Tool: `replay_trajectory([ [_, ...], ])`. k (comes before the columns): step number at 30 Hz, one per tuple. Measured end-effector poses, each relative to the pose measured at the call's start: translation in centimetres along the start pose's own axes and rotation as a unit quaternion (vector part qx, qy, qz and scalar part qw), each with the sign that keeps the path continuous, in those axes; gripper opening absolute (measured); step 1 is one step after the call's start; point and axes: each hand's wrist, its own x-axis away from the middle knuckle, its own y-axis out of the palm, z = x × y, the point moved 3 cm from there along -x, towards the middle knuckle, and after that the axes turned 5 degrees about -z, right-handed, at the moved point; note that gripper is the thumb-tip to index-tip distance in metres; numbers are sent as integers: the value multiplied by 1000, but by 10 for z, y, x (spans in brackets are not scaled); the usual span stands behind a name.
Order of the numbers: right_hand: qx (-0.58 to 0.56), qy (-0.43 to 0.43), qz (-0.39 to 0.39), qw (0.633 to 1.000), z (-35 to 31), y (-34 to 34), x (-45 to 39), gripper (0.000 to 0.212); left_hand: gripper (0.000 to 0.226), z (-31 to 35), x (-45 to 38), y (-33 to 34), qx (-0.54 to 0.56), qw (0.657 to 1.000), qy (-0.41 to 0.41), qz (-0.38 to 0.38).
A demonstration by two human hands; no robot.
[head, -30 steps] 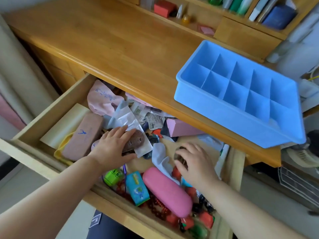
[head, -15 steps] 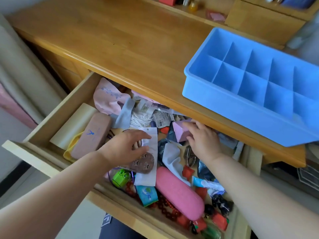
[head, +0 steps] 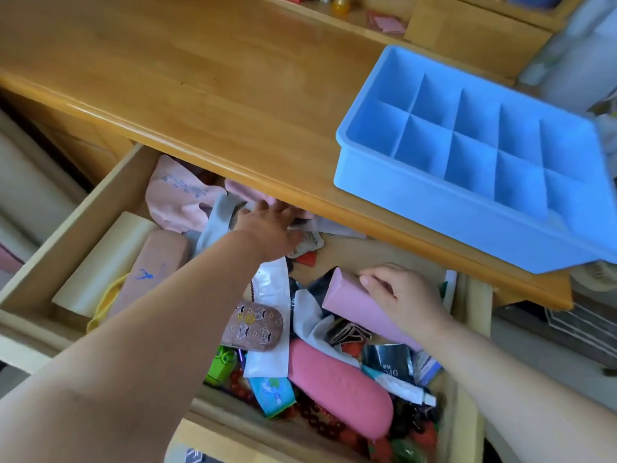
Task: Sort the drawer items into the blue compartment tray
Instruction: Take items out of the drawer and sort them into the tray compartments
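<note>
A left hand (head: 267, 222), fingers spread, reaches among papers at the back of the open wooden drawer (head: 110, 192); the right hand (head: 404, 295) grips a pink rectangular box (head: 354, 305). The blue plastic compartment tray (head: 450, 215) sits on the desk (head: 200, 78).

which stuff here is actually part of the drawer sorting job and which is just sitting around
Part of the job:
- blue compartment tray on the desk
- open drawer
- pink box, gripped by the right hand
- pink case
- patterned case
- left hand, reaching to the drawer's back

Just lying about:
- pink notepad on the shelf
- small yellow bottle
</note>
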Motion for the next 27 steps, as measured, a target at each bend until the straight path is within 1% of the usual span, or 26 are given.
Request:
replay_trajectory([
  [1,-12,19,4,1000,4,3,-4,24,52,-3,7,0,1,1000,15,-7],
  [3,-17,47,-12,999,8,9,-14,29,51,-7,26,3,-17,998,46,-26],
  [6,-15,71,-55,996,7,18,-36,50,53,-15,60,13,-24,997,52,-61],
  [8,15,63,-58,996,-1,21,-55,66,53,-19,77,20,-28,996,62,-59],
  [10,48,67,-62,995,-10,26,-74,74,50,-19,90,22,-15,996,76,-33],
  [12,65,110,-93,987,-13,33,-90,74,44,-20,97,19,34,996,87,-15],
  [14,36,141,-136,980,-17,41,-98,68,35,-26,100,12,112,991,76,1],
  [16,26,112,-185,976,-26,48,-96,63,31,-35,98,1,147,984,84,50],
  [18,75,49,-237,967,-36,50,-90,55,33,-48,89,-8,144,980,94,102],
  [19,106,23,-228,968,-40,49,-87,46,36,-56,83,-11,130,981,88,115],
  [20,130,8,-181,975,-44,46,-85,38,41,-65,77,-13,112,984,71,117],
  [21,149,6,-106,983,-48,41,-85,34,47,-75,70,-13,93,989,44,108],
  [22,164,17,-30,986,-53,37,-87,35,52,-85,64,-12,74,993,16,90],
  [23,172,39,17,984,-56,34,-92,41,55,-94,61,-11,67,995,-5,72],
  [24,163,78,28,983,-58,35,-100,47,57,-102,60,-10,74,995,-19,64],
  [26,102,166,-7,981,-60,42,-122,55,58,-116,65,-8,105,990,-35,86],
  [27,76,195,-21,978,-60,46,-131,59,58,-120,69,-8,120,987,-36,104],
])
